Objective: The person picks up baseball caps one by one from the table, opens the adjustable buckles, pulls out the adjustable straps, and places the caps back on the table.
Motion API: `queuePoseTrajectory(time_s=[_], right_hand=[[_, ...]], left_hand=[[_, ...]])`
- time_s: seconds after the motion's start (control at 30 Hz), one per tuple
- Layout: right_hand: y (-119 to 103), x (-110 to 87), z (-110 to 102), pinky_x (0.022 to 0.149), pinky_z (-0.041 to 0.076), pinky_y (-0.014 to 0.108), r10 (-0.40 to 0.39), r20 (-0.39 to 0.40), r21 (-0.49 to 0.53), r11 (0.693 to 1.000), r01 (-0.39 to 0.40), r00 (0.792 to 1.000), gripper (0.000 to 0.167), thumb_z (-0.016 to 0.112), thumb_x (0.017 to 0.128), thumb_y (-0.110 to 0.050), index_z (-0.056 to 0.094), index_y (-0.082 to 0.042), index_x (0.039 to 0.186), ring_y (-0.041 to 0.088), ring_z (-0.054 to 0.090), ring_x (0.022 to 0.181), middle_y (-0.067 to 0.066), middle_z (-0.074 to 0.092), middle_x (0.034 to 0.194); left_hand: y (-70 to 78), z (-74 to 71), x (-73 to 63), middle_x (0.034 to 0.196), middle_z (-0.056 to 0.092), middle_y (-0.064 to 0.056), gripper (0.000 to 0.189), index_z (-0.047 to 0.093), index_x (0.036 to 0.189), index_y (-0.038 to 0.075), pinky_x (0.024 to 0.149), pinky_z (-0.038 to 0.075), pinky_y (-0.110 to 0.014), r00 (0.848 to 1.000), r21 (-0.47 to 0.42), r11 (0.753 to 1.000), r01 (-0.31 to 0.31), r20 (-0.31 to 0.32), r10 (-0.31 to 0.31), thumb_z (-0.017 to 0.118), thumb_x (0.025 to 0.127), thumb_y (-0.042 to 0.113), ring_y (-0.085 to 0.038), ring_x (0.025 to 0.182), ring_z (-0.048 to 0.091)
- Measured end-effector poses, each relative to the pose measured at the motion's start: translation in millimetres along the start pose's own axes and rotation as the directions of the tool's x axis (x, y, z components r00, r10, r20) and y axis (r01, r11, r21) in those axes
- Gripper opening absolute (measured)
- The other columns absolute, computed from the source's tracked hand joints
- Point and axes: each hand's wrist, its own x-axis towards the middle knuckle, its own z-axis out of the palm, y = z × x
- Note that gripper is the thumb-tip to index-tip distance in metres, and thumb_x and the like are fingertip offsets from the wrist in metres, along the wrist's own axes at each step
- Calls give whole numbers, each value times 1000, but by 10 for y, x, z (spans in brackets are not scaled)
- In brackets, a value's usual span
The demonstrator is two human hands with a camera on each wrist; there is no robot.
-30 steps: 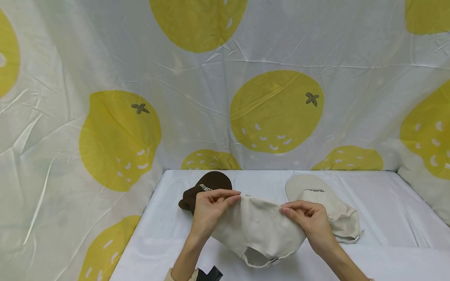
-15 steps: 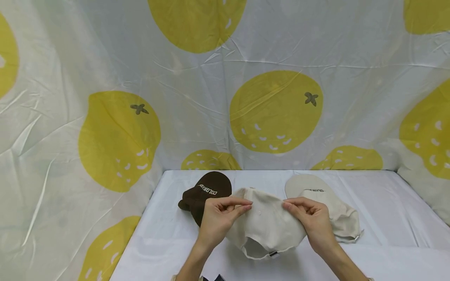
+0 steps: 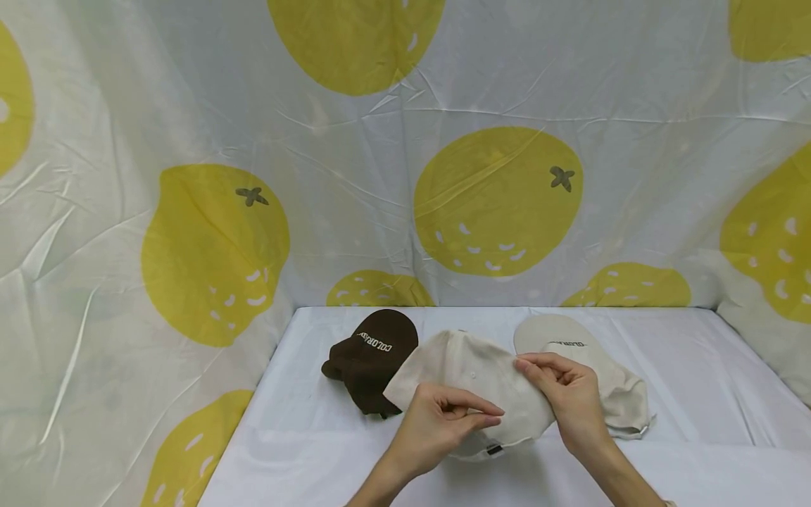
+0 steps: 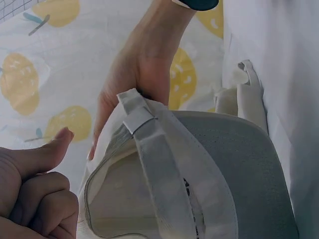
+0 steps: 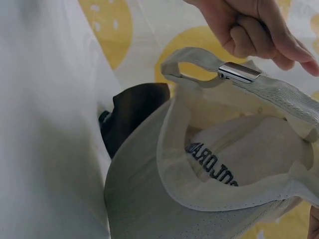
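A cream baseball cap (image 3: 481,380) hangs above the table, its back strap low and facing me in the head view. My right hand (image 3: 567,401) pinches the crown's upper right edge between thumb and fingers. My left hand (image 3: 443,426) is in front of the cap, holding nothing; its thumb and index finger are extended, the other fingers bent. Both wrist views show a gap between this left hand (image 4: 40,194) and the cap (image 4: 164,169). In the right wrist view, a metal buckle (image 5: 239,72) sits on the strap, and dark lettering (image 5: 212,164) shows inside the crown.
A dark brown cap (image 3: 374,355) with white lettering lies on the white-covered table (image 3: 285,429) at left. A second cream cap (image 3: 608,377) lies at right, partly behind my right hand. A lemon-print cloth (image 3: 355,197) hangs behind and along the left.
My left hand has let go of the crown's upper left part and moved right and down, in front of the cap. My right hand keeps its pinch. More of the brown cap shows.
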Motion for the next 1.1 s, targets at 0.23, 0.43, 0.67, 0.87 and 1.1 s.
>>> queuePoseTrajectory(time_s=[0.23,0.43,0.67,0.87,1.1], right_hand=[[11,16,5,52,54,19,1,-42,5,1000,0,999,7,73,92,3,78,5,97,1,63,57,-2,73,67],[21,19,10,51,54,19,-6,-64,14,1000,7,998,7,73,92,4,78,5,97,1,63,57,-2,74,68],[20,22,13,49,52,18,-8,-90,21,1000,10,996,7,74,92,4,78,6,97,1,61,56,-2,73,65],[17,22,13,48,49,17,-12,-102,13,1000,13,995,7,75,92,3,77,7,97,0,56,54,-2,70,62],[23,23,12,48,49,17,-24,-102,7,1000,25,994,9,75,91,4,76,9,98,0,56,54,-2,69,60]], left_hand=[[-16,50,1,97,76,-30,13,78,100,-10,76,58,-17,998,34,998,60,4,-60,75,90,-3,-3,84,75],[-25,77,8,87,76,-28,11,80,97,-6,53,38,-10,998,84,994,64,-10,-63,78,89,1,8,55,54],[-88,160,11,73,72,-28,11,81,96,-4,51,32,-10,1000,128,992,23,-1,-23,80,88,3,9,50,35],[-133,238,4,92,77,-26,12,80,98,-7,64,47,-9,999,102,994,50,7,-51,78,88,-1,7,69,60],[-172,293,2,93,79,-21,11,81,98,-6,72,53,-10,1000,175,984,28,-4,-27,78,87,-3,6,82,67]])
